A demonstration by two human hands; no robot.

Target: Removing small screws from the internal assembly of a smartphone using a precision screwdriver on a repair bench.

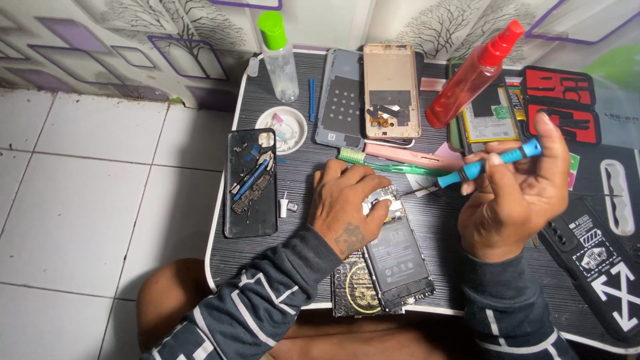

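Opened phone (397, 257) is being pinned to the surface (300, 200) by left hand (347, 203); blue screwdriver (490, 163) is being held in right hand (517, 200) grip, tip at the phone's top.

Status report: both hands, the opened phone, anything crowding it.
Left hand pinning opened phone. Right hand gripping blue screwdriver, tip at phone's top. Green toothbrush just behind.

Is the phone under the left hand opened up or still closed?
Opened up: the phone has no back cover, so its black battery shows, below the left hand.

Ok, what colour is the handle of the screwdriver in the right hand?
Bright blue with a black grip band, on the screwdriver in the right hand; head view.
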